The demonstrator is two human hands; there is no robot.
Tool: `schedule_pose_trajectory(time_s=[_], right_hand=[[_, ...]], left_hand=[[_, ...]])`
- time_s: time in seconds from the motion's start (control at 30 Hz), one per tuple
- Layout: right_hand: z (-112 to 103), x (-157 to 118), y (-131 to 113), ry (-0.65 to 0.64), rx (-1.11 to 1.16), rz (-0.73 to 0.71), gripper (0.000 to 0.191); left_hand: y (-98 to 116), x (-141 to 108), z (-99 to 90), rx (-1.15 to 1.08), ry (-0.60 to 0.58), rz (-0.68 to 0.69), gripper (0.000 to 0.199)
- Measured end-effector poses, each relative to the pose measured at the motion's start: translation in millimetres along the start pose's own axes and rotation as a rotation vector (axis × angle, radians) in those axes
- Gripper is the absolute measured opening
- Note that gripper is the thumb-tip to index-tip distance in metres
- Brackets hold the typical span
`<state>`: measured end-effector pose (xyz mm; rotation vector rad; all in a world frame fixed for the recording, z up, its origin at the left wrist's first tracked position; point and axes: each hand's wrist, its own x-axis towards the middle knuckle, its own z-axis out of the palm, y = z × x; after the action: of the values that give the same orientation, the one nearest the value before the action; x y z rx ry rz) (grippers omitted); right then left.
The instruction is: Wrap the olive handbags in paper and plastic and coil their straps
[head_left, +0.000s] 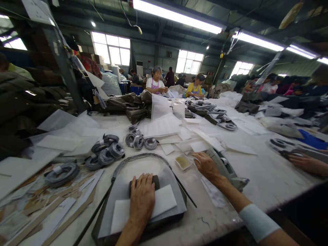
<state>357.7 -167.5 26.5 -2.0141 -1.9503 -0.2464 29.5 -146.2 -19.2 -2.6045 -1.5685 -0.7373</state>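
Observation:
A grey bag lies flat on the table in front of me, with its strap arching over the top. On its covering sheet my left hand curls its fingers over a dark rounded piece; that piece's underside is hidden. A folded white foam sheet lies beneath the same hand's palm and wrist. My right hand hovers or rests by the tape dispenser, fingers slightly apart and pointing left, nothing visible in them. Just left of its fingertips is a small white dish with yellowish contents.
Coiled grey straps lie left of centre. Cardboard strips cover the front left. White foam sheets pile up behind. A co-worker's hand is at the right edge; other people sit farther back. A metal post stands left.

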Motion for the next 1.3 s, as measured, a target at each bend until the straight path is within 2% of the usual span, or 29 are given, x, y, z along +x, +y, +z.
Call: schedule_pose_trajectory(time_s=[0.1, 0.17, 0.23, 0.3, 0.4, 0.5, 0.67, 0.73, 0.87, 1.0, 1.07, 1.17, 1.3], right_hand=[[19, 4, -29, -0.063, -0.01, -0.109, 0.036], [33, 4, -42, -0.143, -0.051, -0.123, 0.037], [45, 3, -47, -0.194, -0.07, -0.107, 0.027], [49, 3, -47, -0.177, -0.053, -0.081, 0.017], [42, 6, -37, -0.084, 0.02, -0.05, 0.016], [21, 9, -18, -0.002, 0.057, 0.009, 0.022], [-10, 5, 18, -0.079, -0.079, 0.133, 0.015], [-12, 3, 26, -0.124, -0.12, 0.157, 0.009], [-1, 5, 27, -0.175, -0.143, 0.18, 0.029], [10, 13, 22, -0.188, -0.075, 0.204, 0.013], [11, 16, 22, -0.169, -0.011, 0.233, 0.019], [4, 20, 25, -0.116, 0.122, 0.3, 0.02], [-18, 17, 29, -0.071, 0.382, 0.421, 0.021]], left_hand=[[2, 1, -2.8, -0.006, -0.019, -0.017, 0.035], [4, 1, -5.4, -0.017, -0.034, -0.033, 0.034], [6, 1, -8.4, -0.03, -0.045, -0.052, 0.034], [8, 1, -11.1, -0.036, -0.04, -0.061, 0.033], [10, 1, -13.7, -0.031, -0.03, -0.061, 0.032], [11, 1, -14.4, -0.047, -0.051, -0.064, 0.032], [9, 1, -12.1, -0.054, -0.041, -0.059, 0.033], [8, 1, -10.9, -0.058, -0.031, -0.051, 0.033], [8, 2, -10.2, -0.062, -0.03, -0.046, 0.033], [7, 3, -10.7, -0.062, -0.037, -0.06, 0.032], [7, 3, -11.4, -0.077, -0.034, -0.064, 0.032], [5, 4, -12.9, -0.11, -0.024, -0.074, 0.03], [3, 6, -12.2, -0.131, -0.038, -0.123, 0.031]])
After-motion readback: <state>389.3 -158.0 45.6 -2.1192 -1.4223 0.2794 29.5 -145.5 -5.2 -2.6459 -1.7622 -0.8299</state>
